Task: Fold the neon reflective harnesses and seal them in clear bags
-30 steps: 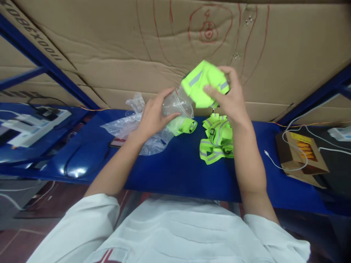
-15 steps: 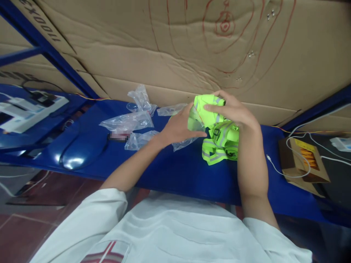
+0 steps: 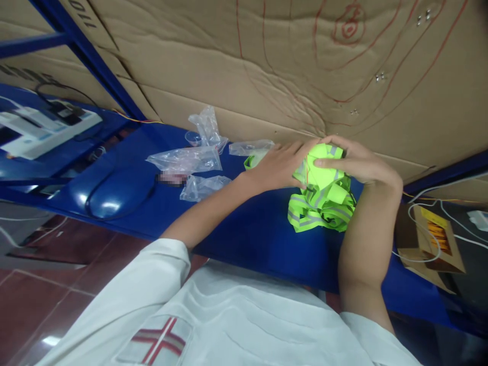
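Observation:
A folded neon-yellow bundle with grey stripes (image 3: 324, 170) is between my two hands at the right of the blue table. My right hand (image 3: 356, 158) grips it from the right, thumb across its front. On its left side, my left hand (image 3: 280, 165) presses against it, palm down, with its fingertips partly hidden. More yellow-green striped straps (image 3: 320, 211) lie in a loose heap just below. A bit of green material (image 3: 249, 162) shows behind my left hand.
Several clear plastic bags (image 3: 186, 160) lie left of my hands. A white power strip (image 3: 49, 132) is at the far left. An open cardboard box (image 3: 423, 234) with orange contents and a white cable stand at the right. Upright cardboard (image 3: 282, 66) backs the blue table (image 3: 247, 229).
My left hand has moved right and closed in against the folded bundle, its fingers now over the bundle's left side. The whole view has shifted slightly.

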Demonstrator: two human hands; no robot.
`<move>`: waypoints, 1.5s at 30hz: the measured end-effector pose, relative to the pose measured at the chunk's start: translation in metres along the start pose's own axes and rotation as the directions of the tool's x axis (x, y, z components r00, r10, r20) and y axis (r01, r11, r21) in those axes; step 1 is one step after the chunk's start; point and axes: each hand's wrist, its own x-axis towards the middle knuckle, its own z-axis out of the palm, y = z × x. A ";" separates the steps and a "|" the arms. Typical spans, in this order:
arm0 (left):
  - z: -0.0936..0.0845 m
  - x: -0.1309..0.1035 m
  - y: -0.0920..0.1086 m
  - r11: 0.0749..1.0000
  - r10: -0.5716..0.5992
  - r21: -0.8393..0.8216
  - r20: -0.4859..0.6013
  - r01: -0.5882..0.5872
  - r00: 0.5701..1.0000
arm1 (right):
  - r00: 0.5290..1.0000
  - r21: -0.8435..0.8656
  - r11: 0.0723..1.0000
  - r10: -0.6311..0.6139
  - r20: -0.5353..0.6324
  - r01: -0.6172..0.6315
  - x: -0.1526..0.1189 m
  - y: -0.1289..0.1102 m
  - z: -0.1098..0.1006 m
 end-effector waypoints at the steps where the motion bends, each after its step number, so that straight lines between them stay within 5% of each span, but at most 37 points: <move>1: -0.001 0.000 0.002 1.000 -0.011 0.022 -0.022 0.011 1.000 | 0.999 0.075 0.997 0.017 -0.031 -0.015 0.003 0.001 0.002; 5: -0.009 0.000 0.004 0.986 -0.031 0.158 -0.109 0.048 0.994 | 0.990 0.325 0.945 0.080 -0.119 -0.037 0.014 0.004 0.016; 9: -0.012 -0.002 0.003 0.967 -0.057 0.235 -0.164 0.095 0.985 | 0.970 0.366 0.930 0.112 -0.217 -0.026 0.019 0.002 0.029; 13: -0.010 -0.003 -0.003 0.987 -0.010 0.156 -0.157 0.035 0.988 | 0.980 0.206 0.978 0.062 -0.189 -0.022 0.013 -0.004 0.031; 17: -0.010 -0.004 -0.013 0.994 0.092 -0.046 -0.103 -0.097 0.990 | 0.979 -0.021 0.986 -0.168 -0.114 0.166 0.010 -0.008 0.026; 22: -0.011 -0.003 -0.019 0.998 0.049 -0.024 -0.090 -0.052 0.995 | 0.943 -0.149 0.947 -0.304 -0.135 0.284 0.022 -0.004 0.037; 29: -0.003 -0.003 -0.024 0.996 0.071 0.069 -0.120 -0.063 0.990 | 0.940 -0.143 0.972 -0.219 -0.261 0.187 0.035 0.009 0.063; 34: -0.018 -0.005 -0.034 0.975 0.139 -0.151 -0.168 -0.165 0.976 | 0.939 -0.121 0.964 -0.259 -0.226 0.237 0.027 -0.003 0.054; 38: -0.042 -0.013 -0.030 0.892 0.244 -0.335 -0.212 -0.305 0.946 | 0.984 0.119 0.984 -0.118 -0.136 0.134 0.018 -0.012 0.048; 45: -0.043 -0.023 -0.024 0.995 0.024 -0.097 -0.098 -0.034 0.995 | 0.980 0.095 0.992 -0.063 -0.187 0.082 0.028 -0.009 0.072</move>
